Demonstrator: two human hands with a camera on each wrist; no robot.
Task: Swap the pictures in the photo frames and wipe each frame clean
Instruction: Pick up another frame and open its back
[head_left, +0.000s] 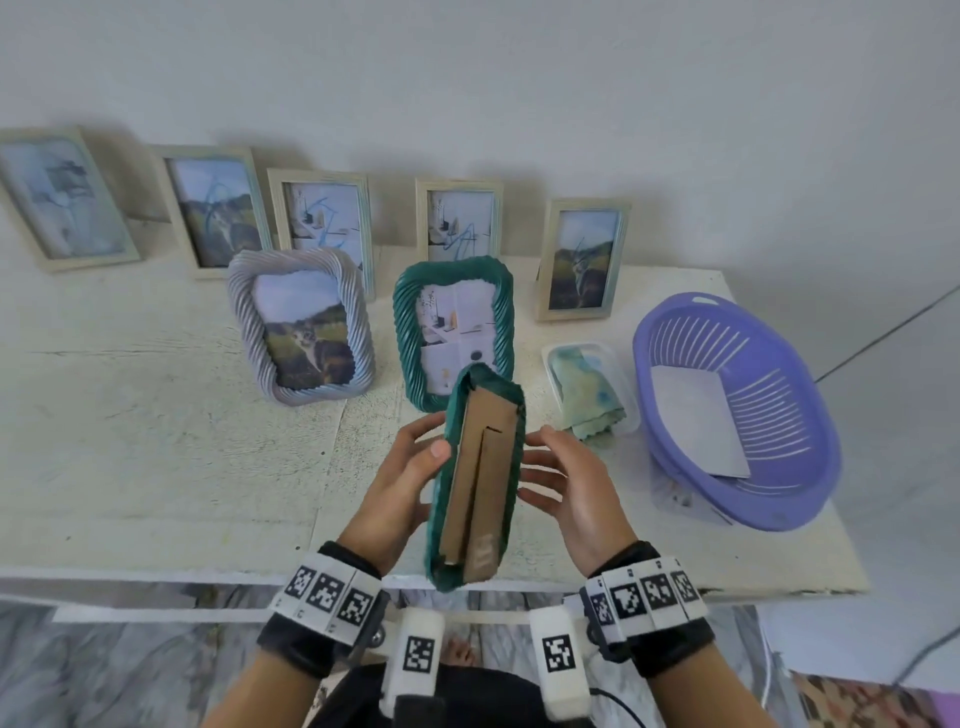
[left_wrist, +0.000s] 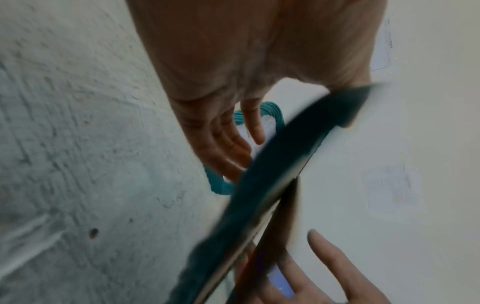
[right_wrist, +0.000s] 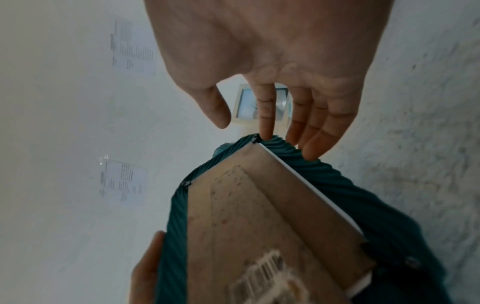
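Observation:
I hold a teal rope-pattern photo frame (head_left: 480, 478) upright above the table's front edge, its brown cardboard back and stand facing me. My left hand (head_left: 410, 467) grips its left edge, thumb on the back and fingers behind. My right hand (head_left: 566, 483) is at the right edge; in the right wrist view its straight fingertips (right_wrist: 267, 131) touch the teal rim (right_wrist: 324, 176) while the thumb stays off it. A second teal frame (head_left: 454, 332) with a room picture stands just behind. A grey twisted frame (head_left: 301, 327) with an animal picture stands to its left.
Several pale wooden frames (head_left: 584, 260) lean along the wall at the back of the white table (head_left: 156, 441). A clear tub with a greenish cloth (head_left: 589, 387) sits right of the teal frame. Further right stands a purple basket (head_left: 779, 467) holding a white sheet.

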